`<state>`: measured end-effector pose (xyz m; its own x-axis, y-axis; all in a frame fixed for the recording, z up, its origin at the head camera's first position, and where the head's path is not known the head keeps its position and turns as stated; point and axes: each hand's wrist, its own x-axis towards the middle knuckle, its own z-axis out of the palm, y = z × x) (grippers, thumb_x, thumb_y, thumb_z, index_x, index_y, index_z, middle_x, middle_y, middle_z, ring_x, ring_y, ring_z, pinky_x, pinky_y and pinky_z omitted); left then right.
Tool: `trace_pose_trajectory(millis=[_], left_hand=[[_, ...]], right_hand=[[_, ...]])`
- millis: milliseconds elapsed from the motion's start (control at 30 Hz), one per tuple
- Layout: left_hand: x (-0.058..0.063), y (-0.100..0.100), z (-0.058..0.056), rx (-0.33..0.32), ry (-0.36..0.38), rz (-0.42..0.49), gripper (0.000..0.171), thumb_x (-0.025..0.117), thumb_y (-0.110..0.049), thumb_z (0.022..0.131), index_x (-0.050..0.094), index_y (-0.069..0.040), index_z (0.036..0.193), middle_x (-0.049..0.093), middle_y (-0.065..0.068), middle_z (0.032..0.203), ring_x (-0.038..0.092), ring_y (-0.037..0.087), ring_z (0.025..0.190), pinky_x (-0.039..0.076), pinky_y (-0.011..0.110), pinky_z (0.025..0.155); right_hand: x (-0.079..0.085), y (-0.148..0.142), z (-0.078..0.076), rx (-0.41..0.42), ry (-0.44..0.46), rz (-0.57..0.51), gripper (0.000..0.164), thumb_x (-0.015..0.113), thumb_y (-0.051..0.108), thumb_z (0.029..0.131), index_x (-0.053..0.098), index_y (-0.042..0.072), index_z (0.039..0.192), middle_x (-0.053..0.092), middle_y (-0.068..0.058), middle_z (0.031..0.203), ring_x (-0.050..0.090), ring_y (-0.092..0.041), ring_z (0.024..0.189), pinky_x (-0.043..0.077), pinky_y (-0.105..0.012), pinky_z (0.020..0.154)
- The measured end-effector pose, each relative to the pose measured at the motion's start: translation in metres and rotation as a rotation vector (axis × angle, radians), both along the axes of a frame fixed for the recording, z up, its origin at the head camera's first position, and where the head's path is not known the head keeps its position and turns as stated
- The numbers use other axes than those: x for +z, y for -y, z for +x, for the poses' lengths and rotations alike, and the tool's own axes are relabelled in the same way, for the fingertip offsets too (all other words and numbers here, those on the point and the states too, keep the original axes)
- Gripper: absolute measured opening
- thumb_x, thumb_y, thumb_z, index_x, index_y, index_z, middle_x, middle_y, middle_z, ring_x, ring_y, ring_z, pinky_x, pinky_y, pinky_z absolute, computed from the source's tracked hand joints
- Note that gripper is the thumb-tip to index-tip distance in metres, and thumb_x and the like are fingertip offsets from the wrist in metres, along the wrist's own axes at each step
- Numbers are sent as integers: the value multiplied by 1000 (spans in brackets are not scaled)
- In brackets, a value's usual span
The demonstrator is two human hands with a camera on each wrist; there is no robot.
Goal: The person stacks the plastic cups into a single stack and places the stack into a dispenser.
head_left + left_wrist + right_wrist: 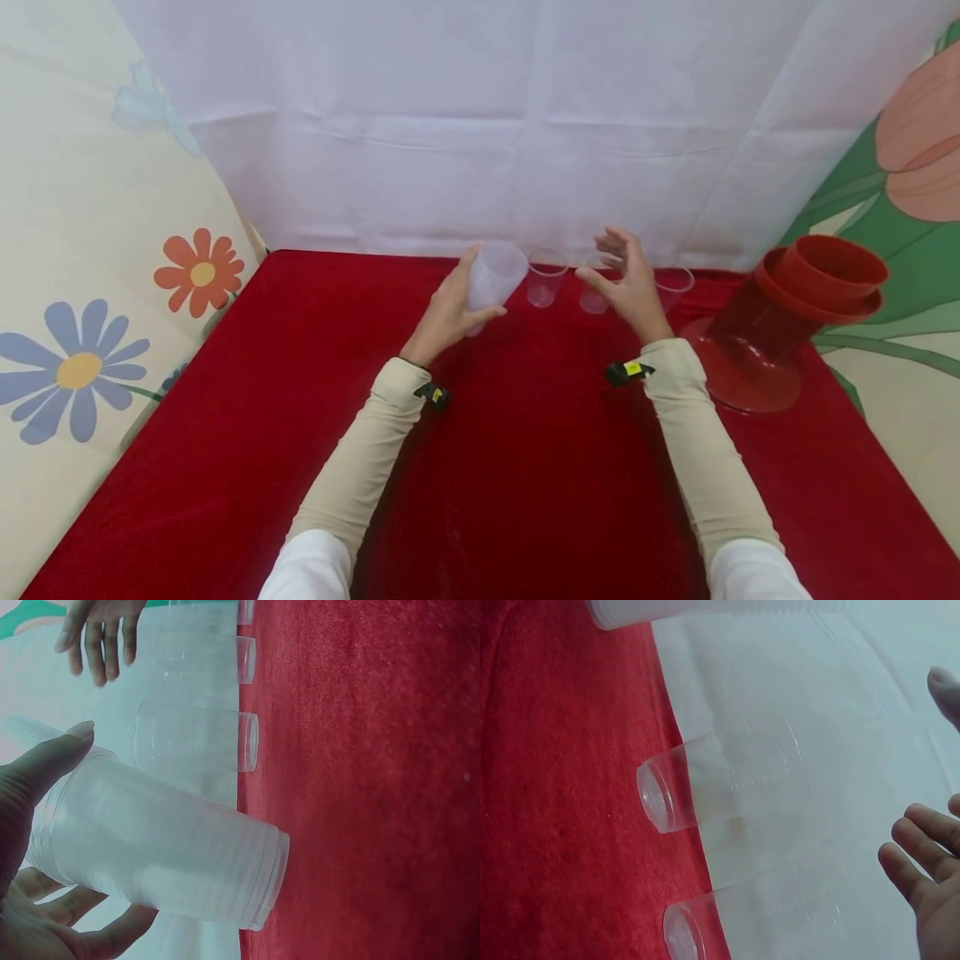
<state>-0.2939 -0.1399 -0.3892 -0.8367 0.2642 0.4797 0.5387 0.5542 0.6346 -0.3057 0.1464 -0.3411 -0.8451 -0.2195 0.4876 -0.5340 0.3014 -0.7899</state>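
Note:
My left hand (444,315) grips a stack of clear plastic cups (491,279), thumb on one side and fingers on the other. The stack leans, its mouth end up and to the right; several nested rims and bases show in the left wrist view. Single clear cups stand upright in a row along the far side of the table: one cup (543,283) right of the stack, another cup (594,293) beside my right hand (632,287), and a third cup (673,283) partly behind that hand. The right hand hovers over the row with fingers spread, holding nothing.
A red plastic stand (780,333), with a round base and wide collared top, stands at the right. Red cloth (525,467) covers the table. A white sheet (450,125) hangs directly behind the cups.

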Motion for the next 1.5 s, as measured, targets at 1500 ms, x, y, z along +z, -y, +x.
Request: trace_pose_trajectory(millis=[1500], left_hand=[[-1, 5, 0, 5, 0, 8, 100, 84, -25, 83, 20, -12, 159, 41, 13, 150, 50, 29, 120, 49, 49, 93]], right_hand=[[-7, -16, -10, -121, -1, -20, 71, 74, 2, 88, 34, -5, 147, 48, -29, 141, 45, -43, 131, 37, -51, 109]])
